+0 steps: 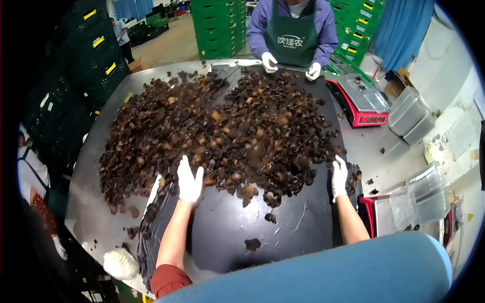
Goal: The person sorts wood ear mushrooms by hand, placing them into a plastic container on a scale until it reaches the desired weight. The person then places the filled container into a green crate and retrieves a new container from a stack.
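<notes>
A wide heap of dark brown, mushroom-like pieces point(217, 131) covers much of the metal table point(83, 202) and the black sheet on it point(237, 227). My left hand point(190, 181), in a white glove, is at the heap's near edge, fingers stretched and thumb apart, holding nothing. On the right side, my right hand point(339, 178), also gloved in white, is held upright beside the heap's right edge with its fingers extended and nothing in it. Two loose pieces, one point(252, 244) nearer than the other point(270, 218), lie on the sheet between my forearms.
Across the table stands a person in a green apron point(291, 43) with gloved hands near the far edge. Red scales point(371, 120) and clear plastic boxes point(411, 116) are at right. Green crates point(214, 30) are stacked behind. A white fluffy bundle point(121, 263) lies at lower left.
</notes>
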`<state>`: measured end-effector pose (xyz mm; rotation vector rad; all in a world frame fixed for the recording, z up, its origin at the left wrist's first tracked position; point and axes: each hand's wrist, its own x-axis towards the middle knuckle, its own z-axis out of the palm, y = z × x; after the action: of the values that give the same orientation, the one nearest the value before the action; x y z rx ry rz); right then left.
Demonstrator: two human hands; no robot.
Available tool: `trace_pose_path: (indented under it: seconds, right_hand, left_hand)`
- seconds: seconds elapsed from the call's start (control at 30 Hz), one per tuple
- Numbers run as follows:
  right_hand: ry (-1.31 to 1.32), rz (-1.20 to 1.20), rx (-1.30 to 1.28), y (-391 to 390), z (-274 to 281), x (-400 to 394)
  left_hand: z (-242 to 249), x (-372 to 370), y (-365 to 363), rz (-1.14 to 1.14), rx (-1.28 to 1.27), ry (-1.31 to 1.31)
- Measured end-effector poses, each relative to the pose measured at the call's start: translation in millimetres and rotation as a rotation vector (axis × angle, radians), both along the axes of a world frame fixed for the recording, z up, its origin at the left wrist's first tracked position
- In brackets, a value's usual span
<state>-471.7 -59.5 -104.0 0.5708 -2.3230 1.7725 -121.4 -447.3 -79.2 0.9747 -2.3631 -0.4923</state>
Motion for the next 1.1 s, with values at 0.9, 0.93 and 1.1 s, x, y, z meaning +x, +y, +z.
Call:
trace_pose_path:
  seconds: [0.9,0.93,1.1]
  right_hand:
    - [-0.515,0.951,-0.051,-37,31,82]
    - [-0.602,0.93,-0.08,-27,53,101]
    - [-0.312,0.826,0.11,39,64,121]
  left_hand:
    - [-39,-94,153,-0.703,0.889,0.084]
    - [-22,-83,164,-0.707,0.824,-0.029]
    - [43,-41,189,-0.856,0.513,-0.098]
